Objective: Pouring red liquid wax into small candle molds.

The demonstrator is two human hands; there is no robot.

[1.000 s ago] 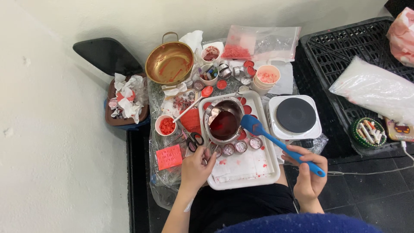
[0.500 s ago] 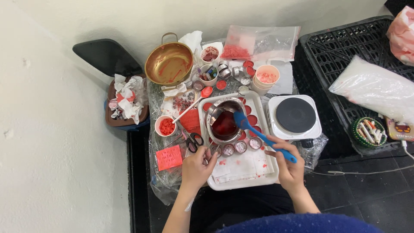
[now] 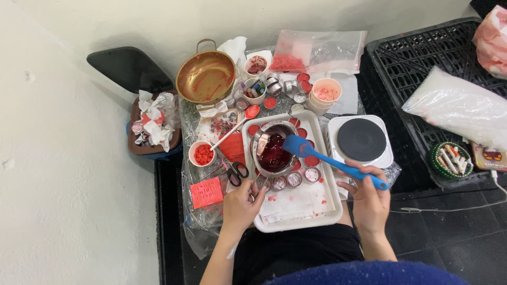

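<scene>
the right grip [image 3: 369, 195] is clamped on a blue spatula [image 3: 327, 161]; its long axis runs from the handle at lower right up-left to the blade, which sits over the red-filled pot [image 3: 273, 153] on the white tray [image 3: 327, 211]. the left grip [image 3: 242, 203] is closed on the pot's handle at the tray's left edge. a clear bag [image 3: 322, 50] of red bits lies behind; a red square card [image 3: 206, 191] lies left of the tray.

Pink bag [image 3: 492, 39] cut off by right edge; pan handle [image 3: 257, 184] hidden under left hand [image 3: 241, 207].
</scene>
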